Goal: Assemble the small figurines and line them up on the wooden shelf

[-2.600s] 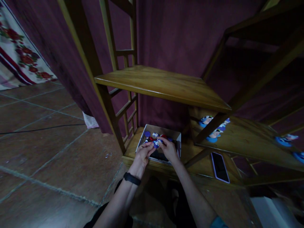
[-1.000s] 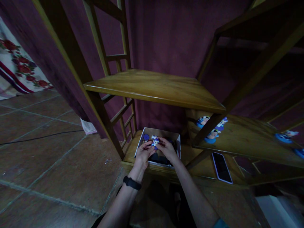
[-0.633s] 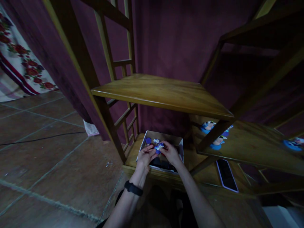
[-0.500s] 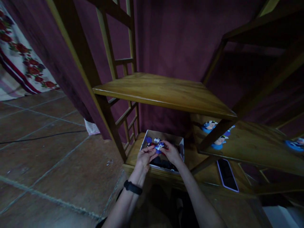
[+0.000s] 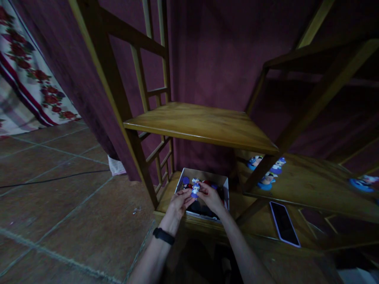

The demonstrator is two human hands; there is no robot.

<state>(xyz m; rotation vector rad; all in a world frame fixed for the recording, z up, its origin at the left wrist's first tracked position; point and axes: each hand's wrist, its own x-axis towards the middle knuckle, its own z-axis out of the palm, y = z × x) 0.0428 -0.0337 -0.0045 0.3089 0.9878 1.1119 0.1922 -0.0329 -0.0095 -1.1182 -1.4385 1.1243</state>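
A small purple-and-white figurine [image 5: 195,190] on a purple base is held upright between both hands, above an open white box [image 5: 226,189]. My left hand [image 5: 180,201] grips it low on its left side, and a dark band circles that wrist. From the right, the fingers of my right hand [image 5: 211,197] pinch its upper part. Inside the box, behind the hands, lie a purple round piece [image 5: 185,180] and other small dark, red and white items, partly hidden by my hands.
The box stands on the low board of a wooden shelf unit, beneath a higher shelf [image 5: 201,122]. Several figurines, one of them blue-based [image 5: 266,181], stand on the right shelf [image 5: 308,181]. A phone [image 5: 284,224] lies below it. A cable [image 5: 56,177] crosses the floor at left.
The figurine has turned from tilted to upright, its front now towards me. Both hands stay on it over the box. The view has shifted slightly.
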